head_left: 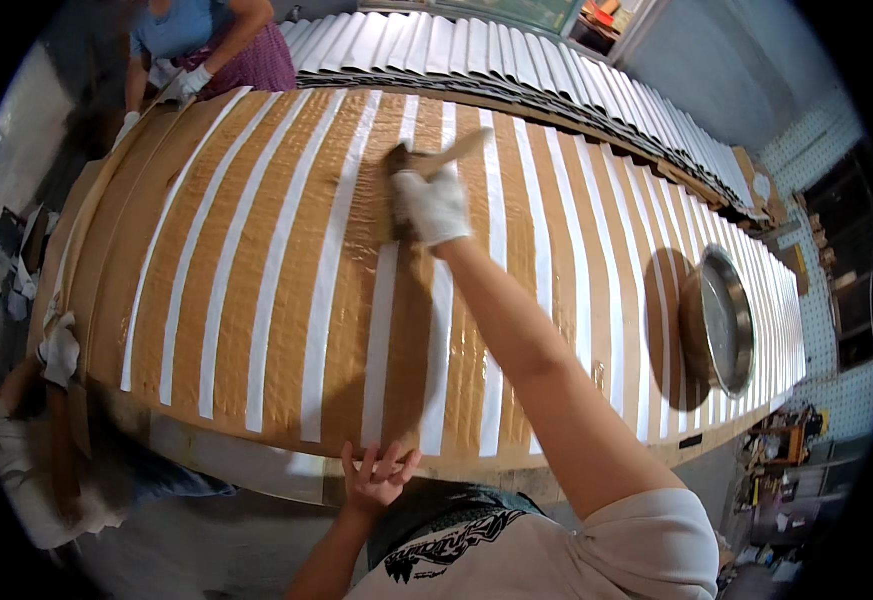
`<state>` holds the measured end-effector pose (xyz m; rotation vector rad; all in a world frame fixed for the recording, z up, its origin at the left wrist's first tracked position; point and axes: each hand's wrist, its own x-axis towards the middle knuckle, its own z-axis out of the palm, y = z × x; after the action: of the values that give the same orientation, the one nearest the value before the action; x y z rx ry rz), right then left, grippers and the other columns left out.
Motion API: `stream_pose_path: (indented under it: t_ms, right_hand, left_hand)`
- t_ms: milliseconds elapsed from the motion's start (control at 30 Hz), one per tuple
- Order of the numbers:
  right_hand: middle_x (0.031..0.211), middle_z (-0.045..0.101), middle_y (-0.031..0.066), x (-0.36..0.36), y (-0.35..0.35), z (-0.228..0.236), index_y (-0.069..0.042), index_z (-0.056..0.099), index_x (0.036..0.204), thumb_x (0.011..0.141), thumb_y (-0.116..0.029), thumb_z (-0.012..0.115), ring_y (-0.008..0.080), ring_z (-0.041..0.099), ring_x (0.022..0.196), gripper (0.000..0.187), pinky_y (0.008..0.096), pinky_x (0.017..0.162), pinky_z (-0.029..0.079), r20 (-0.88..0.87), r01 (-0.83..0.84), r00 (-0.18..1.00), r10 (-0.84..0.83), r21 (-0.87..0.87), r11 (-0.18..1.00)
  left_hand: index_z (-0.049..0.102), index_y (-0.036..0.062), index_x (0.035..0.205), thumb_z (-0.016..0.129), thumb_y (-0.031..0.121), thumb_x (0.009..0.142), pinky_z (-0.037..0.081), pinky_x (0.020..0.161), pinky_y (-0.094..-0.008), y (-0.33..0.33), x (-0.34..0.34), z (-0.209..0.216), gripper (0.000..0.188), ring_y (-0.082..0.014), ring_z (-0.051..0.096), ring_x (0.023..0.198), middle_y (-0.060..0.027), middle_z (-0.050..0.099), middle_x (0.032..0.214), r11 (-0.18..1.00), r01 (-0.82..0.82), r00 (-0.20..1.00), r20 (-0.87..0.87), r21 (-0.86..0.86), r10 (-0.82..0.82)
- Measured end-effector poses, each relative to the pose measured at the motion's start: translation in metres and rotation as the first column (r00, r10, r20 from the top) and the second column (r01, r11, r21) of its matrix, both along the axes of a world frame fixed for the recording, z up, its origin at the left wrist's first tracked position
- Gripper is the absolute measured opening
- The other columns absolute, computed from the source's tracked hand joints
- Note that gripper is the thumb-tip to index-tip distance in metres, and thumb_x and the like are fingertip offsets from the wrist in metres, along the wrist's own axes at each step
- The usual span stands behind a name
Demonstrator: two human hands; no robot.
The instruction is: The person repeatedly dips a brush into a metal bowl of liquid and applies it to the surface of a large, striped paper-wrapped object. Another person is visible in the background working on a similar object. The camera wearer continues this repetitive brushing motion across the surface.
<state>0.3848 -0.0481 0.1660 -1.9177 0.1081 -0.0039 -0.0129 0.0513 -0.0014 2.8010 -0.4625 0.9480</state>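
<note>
My right hand (434, 208), in a white glove, is wrapped round a wide brush (397, 175). Dark bristles press down on the striped sheet, and a pale wooden handle (466, 147) sticks out to the upper right; motion blurs it. Beneath lies a large brown sheet (356, 240) crossed by long white strips (272, 300), its surface wet and glossy on the left and middle part. At the near edge, my bare left hand (377, 482) rests with its fingers apart on the board's rim, holding nothing.
A round metal basin (726, 320) stands on the sheet to the right. Stacked white corrugated sheets (496, 55) line the far side. Two co-workers are at the left end: one gloved hand (194, 82) far, another (59, 350) near, along a rolled edge (96, 200).
</note>
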Motion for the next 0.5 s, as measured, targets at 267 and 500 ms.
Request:
stream_pose_path:
  t_ms: [267,500]
  right_hand:
    - [0.113,0.072,0.0152,-0.053,-0.346,-0.084,-0.001,0.066,0.120,0.092,-0.025,0.070,0.0247,0.067,0.101,0.038,0.0352,0.087,0.052,0.299,0.423,0.725,-0.621,0.518,0.743]
    - [0.099,0.073,0.0141,-0.076,-0.231,0.032,-0.002,0.068,0.117,0.092,-0.030,0.066,0.0228,0.071,0.088,0.038,0.0346,0.073,0.056,0.250,0.552,0.834,-0.492,-0.401,0.731]
  left_hand:
    - [0.057,0.0332,0.136,0.076,0.031,0.092,0.039,0.103,-0.0665,-0.001,0.004,0.005,0.048,-0.0301,0.039,0.133,-0.0035,0.044,0.140,0.996,0.086,0.996,-0.016,-0.014,-0.086]
    - [0.061,0.0317,0.131,0.068,0.025,0.093,0.035,0.104,-0.0679,0.004,0.003,-0.002,0.040,-0.0312,0.037,0.133,-0.0046,0.044,0.140,0.996,0.076,0.997,0.020,-0.045,-0.075]
